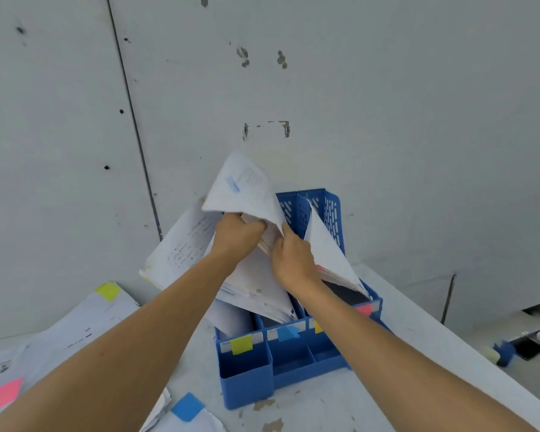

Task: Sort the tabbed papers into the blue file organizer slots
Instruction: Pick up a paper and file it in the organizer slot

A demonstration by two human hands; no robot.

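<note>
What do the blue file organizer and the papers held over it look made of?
Blue file organizer: apparently moulded plastic, smooth with a slight sheen; uniform colour, thin walls with slotted cut-outs. Papers: thin matte white paper, probably office sheets; they bend and fan where gripped.

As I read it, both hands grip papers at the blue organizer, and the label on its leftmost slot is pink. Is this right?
Not fully. The head view shows the label on the leftmost slot of the blue organizer is yellow, not pink. Both the left hand and the right hand do grip papers there.
</note>
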